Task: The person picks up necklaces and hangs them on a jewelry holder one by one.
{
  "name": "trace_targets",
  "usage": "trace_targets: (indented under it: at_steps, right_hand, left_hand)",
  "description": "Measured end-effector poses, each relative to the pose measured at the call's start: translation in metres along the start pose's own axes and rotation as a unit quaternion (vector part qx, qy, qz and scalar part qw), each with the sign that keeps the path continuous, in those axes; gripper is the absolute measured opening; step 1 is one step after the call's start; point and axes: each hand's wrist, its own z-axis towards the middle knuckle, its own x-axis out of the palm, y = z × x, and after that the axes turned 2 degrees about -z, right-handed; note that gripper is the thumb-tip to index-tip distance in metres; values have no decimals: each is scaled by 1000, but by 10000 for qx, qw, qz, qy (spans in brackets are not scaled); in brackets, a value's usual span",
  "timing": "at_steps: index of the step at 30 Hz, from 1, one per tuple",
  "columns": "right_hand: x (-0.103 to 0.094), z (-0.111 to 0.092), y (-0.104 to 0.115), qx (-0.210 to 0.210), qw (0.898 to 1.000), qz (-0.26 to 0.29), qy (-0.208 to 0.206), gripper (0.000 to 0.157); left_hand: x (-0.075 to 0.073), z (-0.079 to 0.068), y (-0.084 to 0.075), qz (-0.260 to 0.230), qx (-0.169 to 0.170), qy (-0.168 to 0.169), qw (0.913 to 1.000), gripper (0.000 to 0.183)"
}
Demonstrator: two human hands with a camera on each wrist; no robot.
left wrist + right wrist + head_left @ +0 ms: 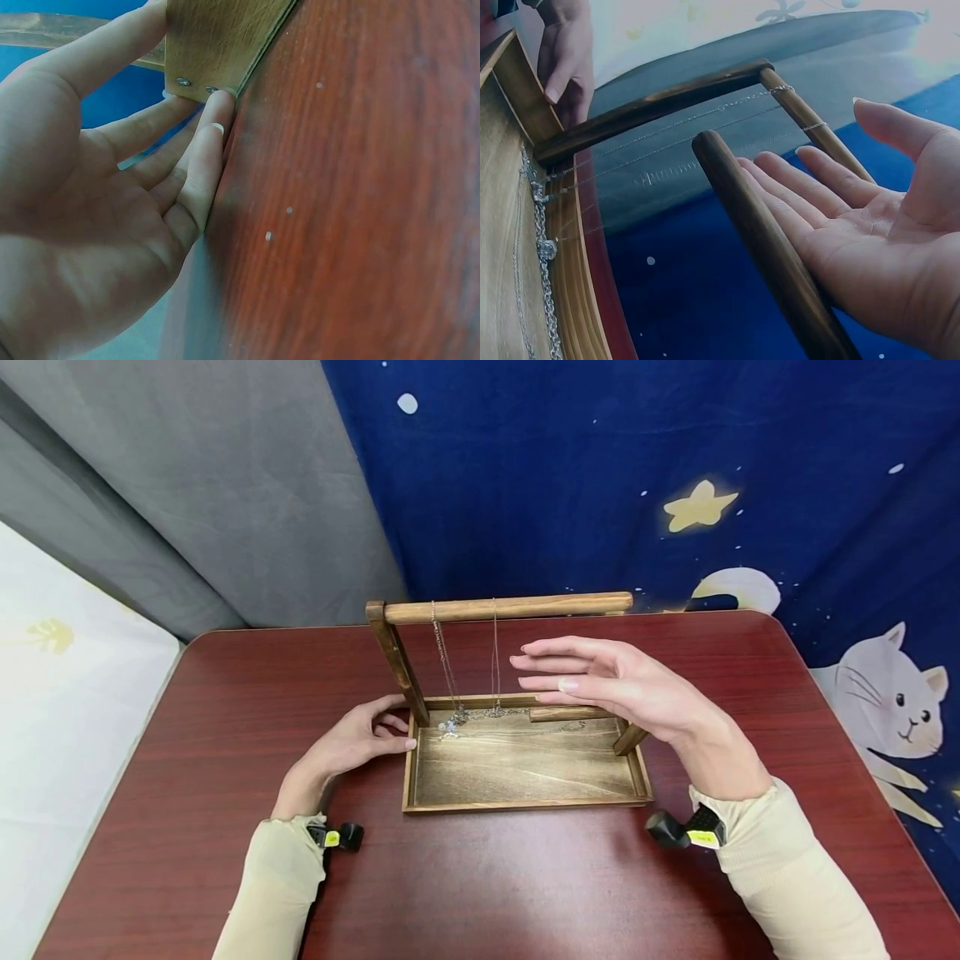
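A wooden jewelry stand (525, 781) has a shallow tray and two posts, each bearing a crossbar. Fine silver necklaces (495, 668) hang from the higher bar (525, 608), their lower parts gathered along the back of the tray. My left hand (360, 739) holds the tray's back left corner, thumb on the end wall and fingers bent around the corner; some fingertips are hidden. Beside the lower bar (757, 232), my right hand (630, 685) is raised with its fingers stretched out and its palm bare. Whether it touches that bar I cannot tell.
The stand is on a red-brown wooden table (480, 893). Behind the table hang a grey curtain (285, 493) and a blue curtain (540, 477) with stars and a cat. White cloth (67, 710) lies beyond the left edge.
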Motion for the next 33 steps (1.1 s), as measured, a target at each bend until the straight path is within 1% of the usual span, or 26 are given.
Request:
trace_targets:
  at_steps: [6,14,18,25,33]
  right_hand:
    - [-2,-8,4,-23,10000,-33,-90,46]
    - [-6,-20,8,-3,9997,-143,-200,47]
    - [-8,-26,9,-88,9996,-178,-195,46]
    - [-9,-37,12,-130,9983,-418,-372,46]
    - [-10,-45,11,-234,9976,-433,-483,44]
  left_hand:
    - [1,0,-1,-9,-28,26,10000,75]
    - [1,-1,-1,21,32,10,10000,74]
    - [1,-1,-1,4,-3,20,10000,74]
    - [1,-2,0,-2,16,19,10000,74]
    - [0,-1,0,41,48,15,10000,73]
